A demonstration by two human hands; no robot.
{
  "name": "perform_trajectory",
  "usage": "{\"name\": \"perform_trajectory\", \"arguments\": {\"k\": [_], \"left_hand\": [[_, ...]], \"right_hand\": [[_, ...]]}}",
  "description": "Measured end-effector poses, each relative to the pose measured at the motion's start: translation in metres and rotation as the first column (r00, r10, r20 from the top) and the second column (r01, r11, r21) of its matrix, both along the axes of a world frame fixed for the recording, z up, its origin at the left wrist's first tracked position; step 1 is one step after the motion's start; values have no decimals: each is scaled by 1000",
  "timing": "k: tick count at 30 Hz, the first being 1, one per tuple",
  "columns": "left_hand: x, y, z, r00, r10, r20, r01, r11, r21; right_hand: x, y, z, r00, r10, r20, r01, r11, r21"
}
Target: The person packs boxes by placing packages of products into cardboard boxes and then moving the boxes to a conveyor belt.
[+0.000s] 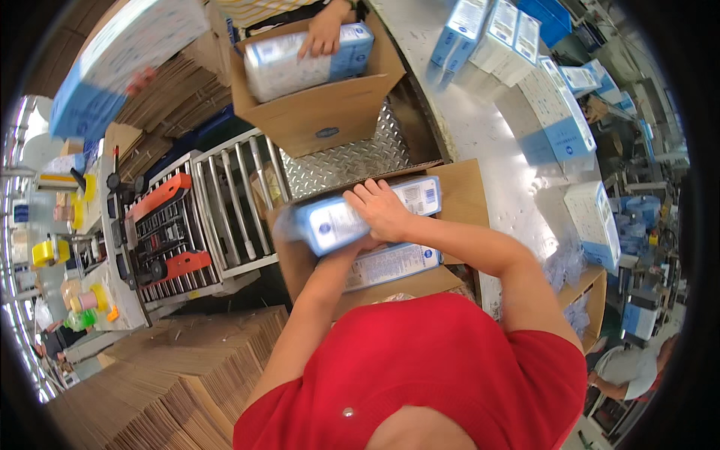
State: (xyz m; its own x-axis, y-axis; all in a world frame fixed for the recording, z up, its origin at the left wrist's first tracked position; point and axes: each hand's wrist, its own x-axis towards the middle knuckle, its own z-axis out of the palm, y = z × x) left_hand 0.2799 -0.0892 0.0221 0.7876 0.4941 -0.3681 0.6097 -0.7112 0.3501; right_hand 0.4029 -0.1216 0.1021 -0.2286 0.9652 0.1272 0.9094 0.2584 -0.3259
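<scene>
A blue-and-white packaged box (409, 196) is tilted over an opened brown carton (469, 187), and its left end is blurred. My right hand (381, 211) grips it from above, fingers reaching across its top face toward the far edge. My left hand (364, 244) is at its near side, below the right wrist; its fingers are hidden. Inside the carton, closer to me, lies another blue-and-white box (394, 266). Ahead stands a second open carton (322, 127), where another person's hand (325, 34) rests on a similar box (307, 60).
Metal rollers (234, 199) carrying an orange-and-black frame (180, 225) lie left. Flattened cardboard (202, 382) is stacked at lower left. A metal table (487, 142) at right bears several similar boxes (592, 225). Another box (112, 67) is at upper left beside blurred fingers.
</scene>
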Motion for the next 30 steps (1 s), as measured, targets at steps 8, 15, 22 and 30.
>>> {"name": "perform_trajectory", "arguments": {"k": [8,15,22,30], "left_hand": [[-17,54,10,845,-257,-468,32,900,-436],[-10,58,-91,866,-198,-460,60,953,-296],[-32,62,-126,758,-397,-518,342,918,-203],[-2,86,-102,978,-200,-60,173,936,-307]], "right_hand": [[20,-14,-119,934,-41,354,110,978,-177],[47,0,-177,954,-137,268,288,675,-679],[79,-14,-111,817,-183,-547,10,953,-303],[203,-314,-5,136,-937,323,979,177,102]]}}
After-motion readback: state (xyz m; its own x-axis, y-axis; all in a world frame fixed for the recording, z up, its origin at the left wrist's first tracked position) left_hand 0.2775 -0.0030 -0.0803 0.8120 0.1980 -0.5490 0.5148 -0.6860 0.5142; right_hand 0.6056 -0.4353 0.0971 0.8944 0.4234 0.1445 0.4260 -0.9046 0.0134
